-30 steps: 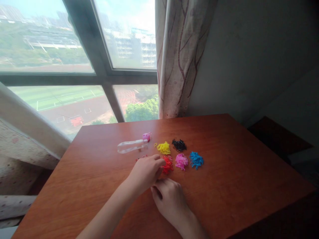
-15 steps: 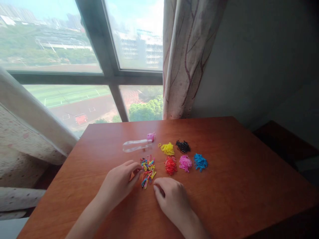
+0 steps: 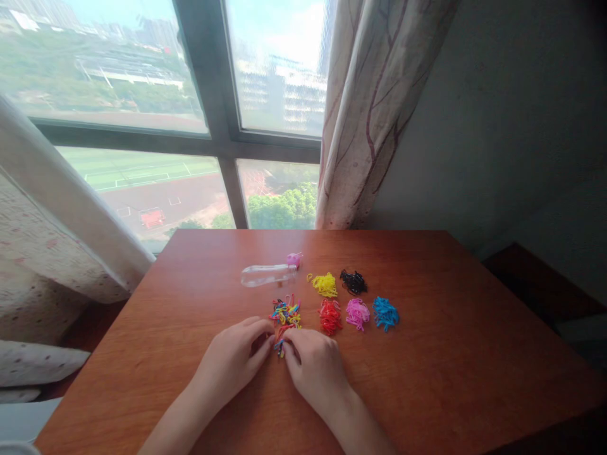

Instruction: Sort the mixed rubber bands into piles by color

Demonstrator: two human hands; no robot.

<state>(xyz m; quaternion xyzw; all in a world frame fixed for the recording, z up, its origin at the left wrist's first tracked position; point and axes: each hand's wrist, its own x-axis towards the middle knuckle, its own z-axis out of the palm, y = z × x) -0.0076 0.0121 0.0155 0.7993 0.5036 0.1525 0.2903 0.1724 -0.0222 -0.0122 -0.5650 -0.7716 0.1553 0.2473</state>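
Observation:
A pile of mixed-colour small rubber bands [image 3: 286, 311] lies on the wooden table, its near end partly covered by my fingers. At its left side is my left hand [image 3: 236, 352], thumb and index finger curled together at the edge of the bands. From the right, my right hand [image 3: 317, 361] reaches over the near end, fingers bent and pressed together among the bands. Whatever the fingertips pinch is too small to make out. Sorted by colour, the red bands [image 3: 329, 316], pink bands [image 3: 357, 314], blue bands [image 3: 386, 313], yellow bands [image 3: 324, 285] and black bands [image 3: 353, 282] form separate heaps.
Behind the mixed pile a clear plastic bottle [image 3: 265, 275] lies on its side, with a pink cap [image 3: 294, 260] beside its right end. The table [image 3: 450, 354] meets a window at the back. Curtains [image 3: 365, 114] hang on both sides.
My right hand has moved left and slightly away from me, onto the near end of the mixed pile. My left hand stays by the pile's left side. The view has shifted slightly.

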